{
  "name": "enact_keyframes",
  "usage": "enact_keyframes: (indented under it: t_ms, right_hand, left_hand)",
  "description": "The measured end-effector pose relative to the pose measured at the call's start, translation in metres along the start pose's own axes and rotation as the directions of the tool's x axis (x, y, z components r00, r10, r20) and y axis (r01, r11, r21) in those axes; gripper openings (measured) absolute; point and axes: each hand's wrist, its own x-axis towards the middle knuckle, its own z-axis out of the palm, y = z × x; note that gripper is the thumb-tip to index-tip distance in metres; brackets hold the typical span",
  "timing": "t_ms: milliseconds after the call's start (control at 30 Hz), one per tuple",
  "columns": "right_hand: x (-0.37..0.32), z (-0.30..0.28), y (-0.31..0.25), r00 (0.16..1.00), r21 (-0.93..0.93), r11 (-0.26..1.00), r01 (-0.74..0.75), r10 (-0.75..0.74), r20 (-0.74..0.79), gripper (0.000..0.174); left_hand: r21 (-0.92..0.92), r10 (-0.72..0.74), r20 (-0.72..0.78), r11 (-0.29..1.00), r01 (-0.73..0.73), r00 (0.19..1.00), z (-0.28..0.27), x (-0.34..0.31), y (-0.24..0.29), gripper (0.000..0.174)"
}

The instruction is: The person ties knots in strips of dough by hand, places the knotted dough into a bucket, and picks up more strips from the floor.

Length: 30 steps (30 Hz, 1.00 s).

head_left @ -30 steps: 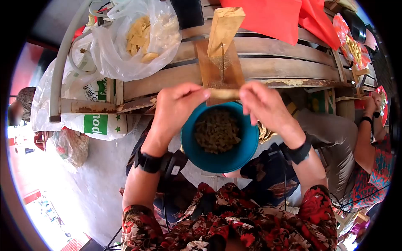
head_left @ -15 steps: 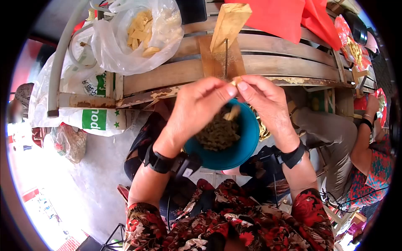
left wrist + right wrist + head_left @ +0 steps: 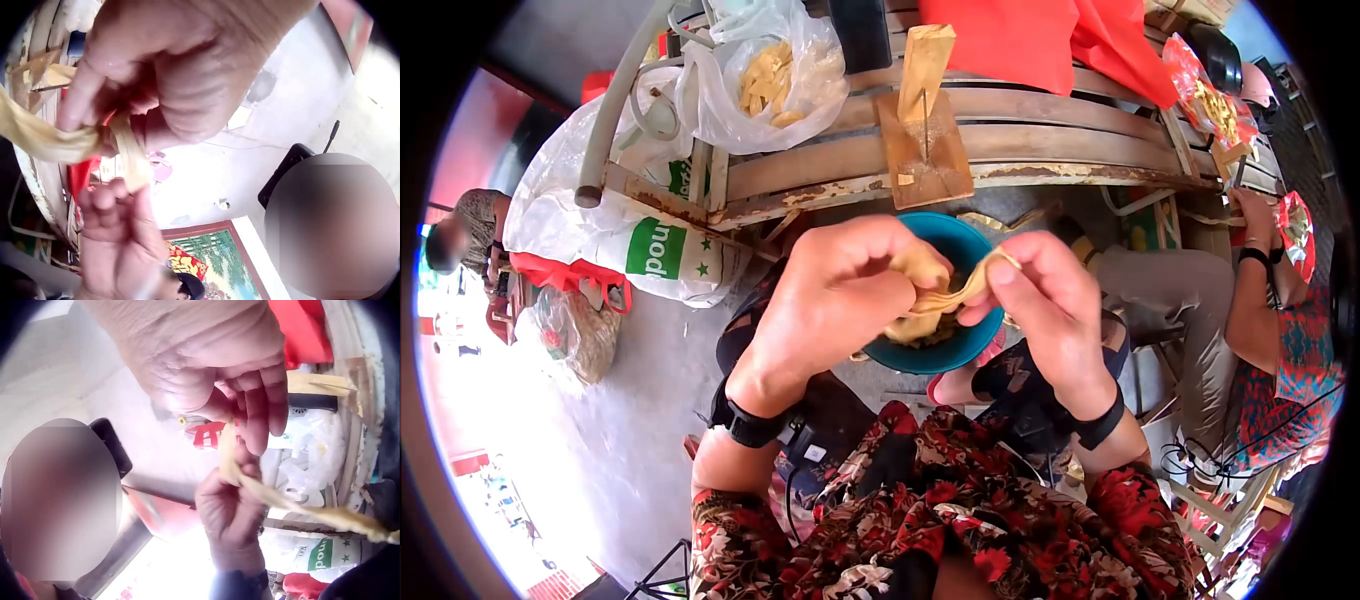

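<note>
Both hands work on a soft, pale yellow strip (image 3: 940, 303) above a teal bucket (image 3: 962, 352). My left hand (image 3: 835, 295) grips the strip, its fingers curled round a loop of it. With thumb and fingers, my right hand (image 3: 1050, 300) pinches the other end. Between them the strip is bunched and twisted. A long tail of the strip (image 3: 300, 509) trails off to the side in the right wrist view. In the left wrist view, a flat length of strip (image 3: 130, 156) runs between the two hands. The hands mostly hide the bucket's contents.
A slatted bench (image 3: 800, 180) stands ahead, bearing a wooden board (image 3: 940, 170) with a metal rod and an upright block (image 3: 925, 70). A plastic bag of yellow pieces (image 3: 766, 80) and a red sheet (image 3: 1000, 45) lie there. Another person (image 3: 1260, 350) sits at right.
A second ago the hands held a short yellow piece straight between them near the board. They came together, then moved lower over the bucket, now with a longer, twisted strip between them.
</note>
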Motion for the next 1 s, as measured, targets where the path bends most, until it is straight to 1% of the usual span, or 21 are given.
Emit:
enact_keyframes:
  t_ms: [33, 133, 167, 267, 300, 400, 433, 467, 533, 567, 600, 633, 667, 700, 733, 767, 800, 867, 933, 967, 1000]
  right_hand:
    - [0.002, -0.003, 0.007, 0.997, 0.006, 0.998, -0.068, 0.068, 0.025, 0.017]
    - [-0.002, -0.003, 0.010, 0.968, 0.272, 0.940, -0.208, 0.159, 0.192, 0.019]
    - [-0.004, 0.002, 0.010, 0.965, 0.314, 0.920, -0.234, 0.180, 0.192, 0.019]
    - [-0.008, 0.000, 0.022, 0.971, 0.322, 0.926, -0.196, 0.137, 0.198, 0.020]
    - [-0.011, 0.004, 0.021, 0.987, 0.226, 0.961, -0.158, 0.151, 0.048, 0.020]
    - [-0.018, 0.013, 0.012, 0.988, 0.099, 0.988, 0.119, -0.107, -0.114, 0.035]
    - [-0.020, 0.009, 0.013, 0.991, -0.054, 0.989, 0.134, -0.135, -0.011, 0.049]
    - [-0.026, 0.014, 0.008, 0.996, -0.126, 0.988, 0.085, -0.088, -0.016, 0.048]
    - [-0.024, 0.017, 0.010, 0.982, -0.001, 0.990, 0.140, -0.139, -0.127, 0.044]
    - [-0.026, 0.010, -0.003, 0.991, 0.086, 0.994, -0.065, 0.074, -0.114, 0.043]
    - [-0.028, 0.005, -0.005, 0.992, 0.248, 0.962, -0.118, 0.123, -0.004, 0.043]
    - [-0.028, 0.003, -0.005, 0.982, 0.399, 0.898, -0.186, 0.152, 0.115, 0.044]
    - [-0.028, 0.002, -0.005, 0.959, 0.531, 0.806, -0.262, 0.157, 0.235, 0.045]
    - [-0.028, 0.003, -0.006, 0.951, 0.542, 0.789, -0.289, 0.171, 0.258, 0.046]
    - [-0.027, 0.005, -0.005, 0.968, 0.457, 0.859, -0.230, 0.151, 0.203, 0.045]
    - [-0.025, 0.006, -0.004, 0.981, 0.361, 0.916, -0.174, 0.128, 0.148, 0.044]
    - [-0.025, 0.008, -0.003, 0.990, 0.254, 0.960, -0.122, 0.099, 0.099, 0.043]
    - [-0.025, 0.010, 0.003, 0.999, 0.110, 0.993, 0.034, -0.038, 0.028, 0.040]
    - [-0.025, 0.009, 0.007, 0.984, -0.160, 0.974, 0.157, -0.168, -0.055, 0.036]
    - [-0.025, 0.002, 0.011, 0.977, -0.264, 0.950, 0.165, -0.194, -0.088, 0.030]
    - [-0.026, 0.005, 0.004, 0.985, -0.046, 0.993, 0.108, -0.113, -0.134, 0.014]
  left_hand:
    - [-0.138, -0.006, -0.032, 0.990, 0.002, 0.999, 0.003, -0.004, 0.001, 0.013]
    - [-0.314, 0.018, 0.022, 0.949, -0.010, 1.000, 0.016, -0.009, 0.004, 0.018]
    - [-0.337, 0.045, -0.023, 0.940, -0.050, 0.999, 0.024, -0.009, 0.005, 0.020]
    - [-0.253, 0.008, 0.007, 0.968, -0.006, 1.000, 0.020, -0.010, -0.004, 0.019]
    - [-0.259, 0.037, -0.036, 0.965, -0.045, 0.999, 0.018, -0.010, -0.009, 0.017]
    - [-0.023, 0.122, -0.169, 0.992, -0.128, 0.978, 0.023, -0.011, -0.013, 0.013]
    - [0.001, 0.126, -0.165, 0.992, -0.127, 0.978, 0.027, -0.012, -0.014, 0.011]
    - [0.137, 0.169, -0.140, 0.979, -0.150, 0.976, 0.027, -0.014, -0.018, 0.017]
    - [-0.073, 0.220, -0.121, 0.971, -0.229, 0.968, 0.036, -0.015, -0.019, 0.022]
    - [-0.160, 0.179, -0.102, 0.968, -0.194, 0.979, 0.033, -0.016, -0.018, 0.025]
    - [-0.243, 0.137, -0.083, 0.958, -0.153, 0.987, 0.029, -0.018, -0.017, 0.027]
    - [-0.325, 0.076, -0.096, 0.940, -0.103, 0.992, 0.025, -0.017, -0.021, 0.026]
    - [-0.423, 0.042, -0.065, 0.904, -0.066, 0.997, 0.024, -0.018, -0.027, 0.022]
    - [-0.459, -0.020, -0.005, 0.888, 0.016, 1.000, 0.025, -0.018, -0.032, 0.021]
    - [-0.491, -0.081, 0.060, 0.865, 0.100, 0.995, 0.027, -0.019, -0.036, 0.021]
    - [-0.451, -0.129, 0.105, 0.878, 0.163, 0.986, 0.029, -0.020, -0.038, 0.025]
    - [-0.462, -0.139, 0.184, 0.861, 0.211, 0.973, 0.027, -0.021, -0.038, 0.026]
    - [-0.470, -0.149, 0.337, 0.829, 0.303, 0.930, 0.020, -0.023, -0.035, 0.029]
    - [-0.390, -0.182, 0.189, 0.888, 0.244, 0.965, 0.023, -0.025, -0.033, 0.031]
    - [-0.320, -0.196, 0.124, 0.920, 0.226, 0.973, 0.024, -0.026, -0.031, 0.031]
    - [-0.247, -0.203, 0.058, 0.946, 0.211, 0.977, 0.026, -0.026, -0.027, 0.031]
